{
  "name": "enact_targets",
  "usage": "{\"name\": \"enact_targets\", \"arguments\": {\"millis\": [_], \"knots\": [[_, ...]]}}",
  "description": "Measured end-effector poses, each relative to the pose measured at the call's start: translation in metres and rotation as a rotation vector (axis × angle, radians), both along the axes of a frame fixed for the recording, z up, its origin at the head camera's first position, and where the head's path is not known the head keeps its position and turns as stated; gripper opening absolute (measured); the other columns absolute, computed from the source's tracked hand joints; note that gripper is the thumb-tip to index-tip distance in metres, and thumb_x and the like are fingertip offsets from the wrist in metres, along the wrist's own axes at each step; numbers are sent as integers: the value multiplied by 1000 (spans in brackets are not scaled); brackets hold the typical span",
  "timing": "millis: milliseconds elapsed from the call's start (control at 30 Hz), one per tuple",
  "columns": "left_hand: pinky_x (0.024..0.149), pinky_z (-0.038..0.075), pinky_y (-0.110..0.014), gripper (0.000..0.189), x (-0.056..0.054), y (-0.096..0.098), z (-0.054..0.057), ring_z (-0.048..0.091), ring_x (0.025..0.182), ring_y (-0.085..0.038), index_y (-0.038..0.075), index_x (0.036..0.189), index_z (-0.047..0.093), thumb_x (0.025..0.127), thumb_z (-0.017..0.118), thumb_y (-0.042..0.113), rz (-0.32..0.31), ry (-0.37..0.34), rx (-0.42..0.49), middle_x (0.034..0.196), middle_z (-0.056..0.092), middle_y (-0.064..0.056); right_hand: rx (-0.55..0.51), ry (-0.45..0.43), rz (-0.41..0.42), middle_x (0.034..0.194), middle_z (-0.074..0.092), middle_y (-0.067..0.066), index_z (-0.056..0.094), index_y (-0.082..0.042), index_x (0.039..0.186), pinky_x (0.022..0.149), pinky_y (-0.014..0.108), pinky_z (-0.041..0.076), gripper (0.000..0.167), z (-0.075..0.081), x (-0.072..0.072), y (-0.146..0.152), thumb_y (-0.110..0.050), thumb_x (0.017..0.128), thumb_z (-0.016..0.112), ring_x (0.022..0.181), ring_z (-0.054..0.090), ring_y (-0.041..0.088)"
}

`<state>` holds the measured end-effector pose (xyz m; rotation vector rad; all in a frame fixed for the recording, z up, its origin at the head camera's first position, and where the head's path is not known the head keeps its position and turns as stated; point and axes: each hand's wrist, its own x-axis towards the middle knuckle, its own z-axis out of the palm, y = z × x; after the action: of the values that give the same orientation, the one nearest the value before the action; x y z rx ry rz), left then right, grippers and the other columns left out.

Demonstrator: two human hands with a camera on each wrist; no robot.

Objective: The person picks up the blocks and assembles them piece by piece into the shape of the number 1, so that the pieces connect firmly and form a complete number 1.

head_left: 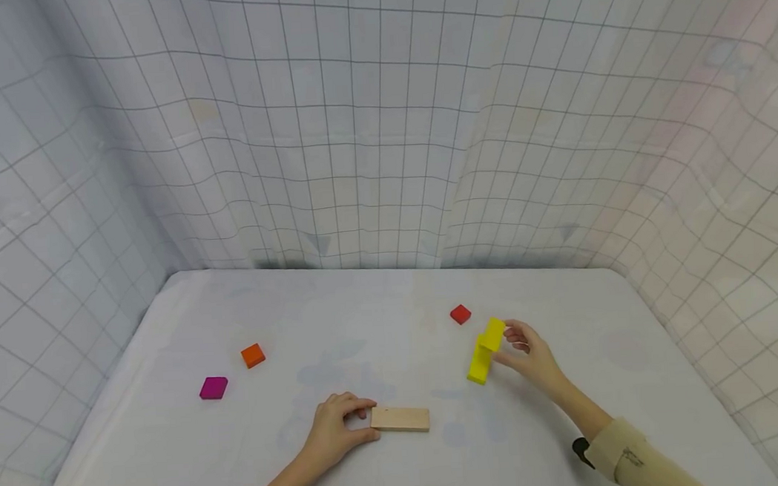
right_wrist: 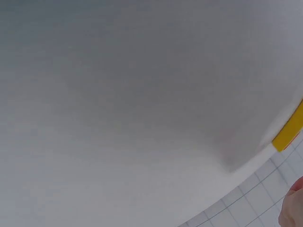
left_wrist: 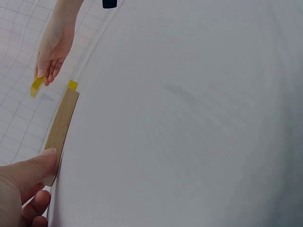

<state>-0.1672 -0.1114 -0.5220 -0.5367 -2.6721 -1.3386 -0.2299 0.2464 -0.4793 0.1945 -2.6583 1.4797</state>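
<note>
In the head view my left hand [head_left: 336, 428] grips the left end of a plain wooden block [head_left: 401, 419] on the white table, thumb on the near side and fingers on the far side. The left wrist view shows the thumb pressed on that wooden block [left_wrist: 62, 125]. My right hand [head_left: 531, 353] pinches a small yellow block [head_left: 494, 333] between thumb and fingers. This piece overlaps a longer yellow block [head_left: 478, 367] lying on the table. At the edge of the right wrist view a yellow block [right_wrist: 289, 128] and part of the right hand [right_wrist: 293, 208] show.
Just beyond the yellow blocks lies a red block [head_left: 460, 314]. Over on the left are an orange block [head_left: 252, 355] and a purple block [head_left: 213, 387]. Checked white cloth [head_left: 384, 161] hangs behind and on both sides of the table [head_left: 353, 312].
</note>
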Motion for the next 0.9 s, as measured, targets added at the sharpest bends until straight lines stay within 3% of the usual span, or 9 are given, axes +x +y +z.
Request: {"name": "enact_targets", "arguments": {"millis": [300, 600, 900], "knots": [[70, 30, -30, 36, 1, 1, -1, 39, 70, -3, 16, 93, 71, 62, 81, 32, 6, 8, -11, 72, 53, 16, -55, -14, 97, 111, 52, 16, 44, 1, 127, 96, 44, 37, 64, 5, -4, -40, -11, 73, 76, 104, 47, 32], [69, 30, -29, 33, 1, 2, -2, 40, 70, -4, 17, 91, 71, 62, 81, 32, 20, 31, 1, 71, 53, 16, -78, -8, 210, 109, 52, 17, 46, 2, 125, 93, 45, 38, 61, 2, -5, -74, -6, 72, 76, 102, 49, 34], [67, 29, -28, 32, 1, 1, -2, 38, 67, -4, 20, 89, 71, 62, 82, 33, 34, 27, 8, 70, 53, 16, -18, -46, 294, 109, 52, 13, 46, 0, 126, 94, 41, 40, 62, -1, -5, -95, -14, 73, 76, 102, 50, 31]]}}
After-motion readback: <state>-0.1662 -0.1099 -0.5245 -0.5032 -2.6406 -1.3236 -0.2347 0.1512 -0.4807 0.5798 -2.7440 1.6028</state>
